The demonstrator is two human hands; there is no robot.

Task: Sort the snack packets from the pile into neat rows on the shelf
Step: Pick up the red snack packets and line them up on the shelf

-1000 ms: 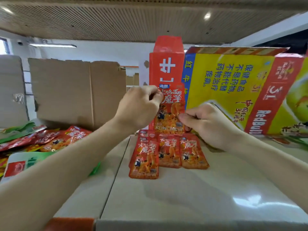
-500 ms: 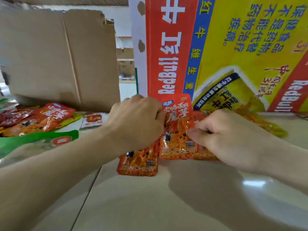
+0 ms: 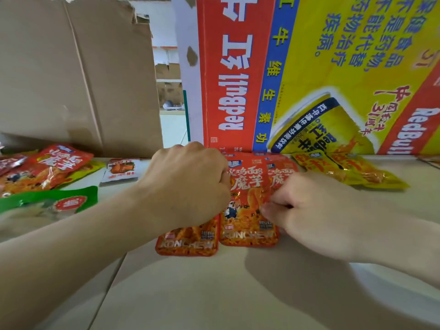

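A row of red-orange snack packets lies flat on the pale shelf (image 3: 214,294) against the Red Bull carton. Both hands hold the middle red packet (image 3: 247,210): my left hand (image 3: 188,186) grips its left edge with curled fingers, and my right hand (image 3: 309,210) pinches its right edge. A second red packet (image 3: 188,244) shows under my left hand, and a third red packet (image 3: 282,172) peeks out behind my right hand. The loose pile (image 3: 45,170) of red and yellow packets lies at the left.
A tall Red Bull carton (image 3: 309,79) stands behind the row. A brown cardboard box (image 3: 71,75) stands at the back left. A green packet (image 3: 50,203) and a small white packet (image 3: 120,171) lie left of my arm. Yellow packets (image 3: 352,172) lie at the right.
The red packet came down from in front of the carton onto the row on the shelf. Both hands followed it down, and the view moved closer and lower.
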